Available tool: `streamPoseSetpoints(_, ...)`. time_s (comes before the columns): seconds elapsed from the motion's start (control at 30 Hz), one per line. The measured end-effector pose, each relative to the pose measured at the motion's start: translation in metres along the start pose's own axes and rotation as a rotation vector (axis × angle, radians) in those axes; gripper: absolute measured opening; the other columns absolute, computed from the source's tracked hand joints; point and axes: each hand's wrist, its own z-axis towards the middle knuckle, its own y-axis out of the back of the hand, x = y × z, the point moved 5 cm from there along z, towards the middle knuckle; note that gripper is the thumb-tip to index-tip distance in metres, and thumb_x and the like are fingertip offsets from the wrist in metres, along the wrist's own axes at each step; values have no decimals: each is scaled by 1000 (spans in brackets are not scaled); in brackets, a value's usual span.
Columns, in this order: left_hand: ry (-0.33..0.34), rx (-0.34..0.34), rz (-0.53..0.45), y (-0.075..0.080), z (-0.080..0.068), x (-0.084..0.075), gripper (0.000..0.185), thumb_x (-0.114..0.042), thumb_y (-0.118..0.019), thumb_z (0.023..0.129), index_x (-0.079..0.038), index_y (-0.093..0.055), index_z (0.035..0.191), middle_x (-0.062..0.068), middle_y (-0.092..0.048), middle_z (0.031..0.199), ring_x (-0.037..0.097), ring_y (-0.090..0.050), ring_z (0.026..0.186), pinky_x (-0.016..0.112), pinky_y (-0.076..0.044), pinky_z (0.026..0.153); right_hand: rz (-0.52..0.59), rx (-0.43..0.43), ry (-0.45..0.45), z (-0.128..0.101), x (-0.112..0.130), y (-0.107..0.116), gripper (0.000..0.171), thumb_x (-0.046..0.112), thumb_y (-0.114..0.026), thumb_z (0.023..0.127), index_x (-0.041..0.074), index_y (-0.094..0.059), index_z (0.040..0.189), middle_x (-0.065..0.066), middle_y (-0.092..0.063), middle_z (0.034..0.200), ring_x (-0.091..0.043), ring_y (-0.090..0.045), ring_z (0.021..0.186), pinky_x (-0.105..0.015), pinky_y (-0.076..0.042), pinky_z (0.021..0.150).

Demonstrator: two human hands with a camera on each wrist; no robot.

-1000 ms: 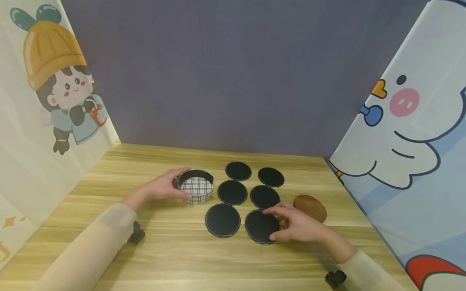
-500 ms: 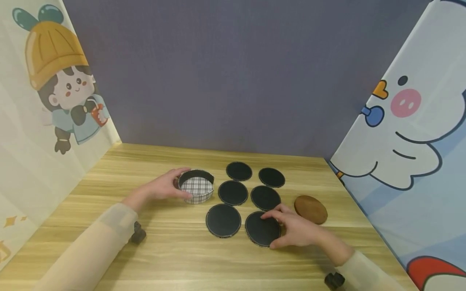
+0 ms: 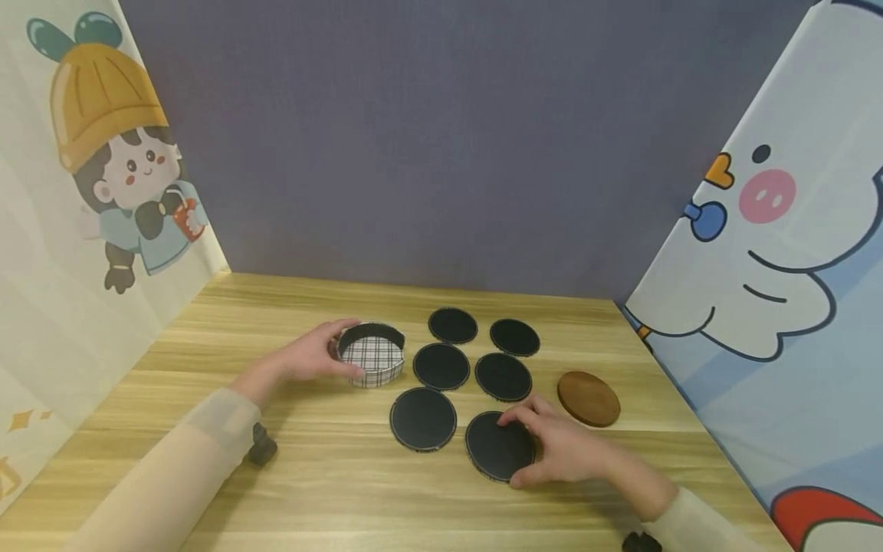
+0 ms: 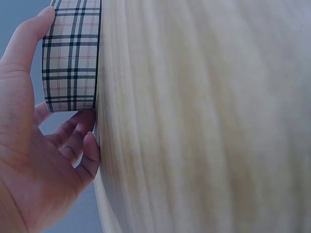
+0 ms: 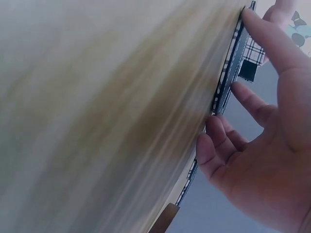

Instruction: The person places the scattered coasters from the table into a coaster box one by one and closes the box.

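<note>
On the table (image 3: 207, 330), right hand (image 3: 566, 445) pinches black coaster (image 3: 498, 447).

Left arm: stretched forward from 7 o'clock toward 12, pale sleeve down to the wrist.
Left hand (image 3: 303, 358): palm turned inward, thumb reaching over the top, fingers (image 4: 77, 141) curled low (wrapped round a curved wall at 3 o'clock of the palm).
Right arm: coming in from 5 o'clock, angled toward 10, sleeve to the wrist.
Right hand (image 3: 562, 445): palm down, fingers (image 5: 218, 141) bent and spread, thumb low at 7 o'clock, index tip up at 11 (pinching a thin edge between thumb and fingers).
</note>
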Motion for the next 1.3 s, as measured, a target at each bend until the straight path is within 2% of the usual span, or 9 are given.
streamPoseSetpoints(0.17, -1, 0, -10, 0, -1, -1, 118, -44, -96, 84, -11, -27, 173, 28, -53, 148, 34, -66, 120, 49, -61, 103, -20, -10, 12, -2, 2, -2, 81, 60, -96, 78, 32, -59, 145, -4, -49, 140, -25, -54, 127, -41, -56, 102)
streamPoseSetpoints(0.3, -4, 2, -17, -1, -2, -1, 117, -43, -96, 85, -10, -27, 173, 28, -53, 148, 35, -66, 121, 50, -60, 104, -28, -9, 51, -1, 5, -4, 91, 61, -95, 78, 29, -56, 154, -3, -48, 145, -27, -49, 135, -43, -53, 107)
streamPoseSetpoints(0.4, -2, 0, -16, -1, -2, 0, 118, -43, -96, 84, -11, -27, 174, 29, -51, 150, 36, -66, 122, 53, -60, 105, -55, -13, 85, 2, 6, -6, 95, 60, -94, 79, 31, -54, 160, -3, -50, 150, -29, -47, 138, -47, -52, 108)
streamPoseSetpoints(0.53, -1, 4, -24, -1, -2, 3, 118, -43, -96, 85, -10, -26, 174, 29, -51, 150, 36, -66, 122, 53, -59, 106, -77, -17, 99, 6, 5, -8, 93, 58, -94, 78, 35, -55, 159, -3, -51, 151, -31, -46, 140, -54, -51, 108)
streamPoseSetpoints(0.73, -5, 10, -28, -1, -1, 5, 117, -42, -96, 86, -8, -26, 173, 28, -53, 147, 34, -67, 120, 50, -60, 104, -93, -43, 118, 8, 5, -7, 91, 54, -97, 75, 34, -59, 155, 2, -53, 144, -26, -48, 134, -48, -52, 105)
streamPoseSetpoints(1.03, 10, 0, -11, -1, 0, 3, 115, -44, -95, 86, -13, -27, 174, 27, -49, 151, 33, -66, 120, 47, -59, 102, -134, -55, 108, 10, 10, -5, 91, 53, -97, 71, 33, -60, 152, 6, -53, 135, -21, -50, 127, -43, -51, 103)
streamPoseSetpoints(1.3, 23, 0, 0, -1, -1, 2, 116, -46, -95, 85, -15, -28, 174, 28, -46, 153, 33, -65, 122, 48, -57, 104, -95, -70, 87, 10, 8, -5, 90, 51, -97, 71, 33, -61, 152, 7, -52, 133, -20, -49, 125, -40, -51, 102)
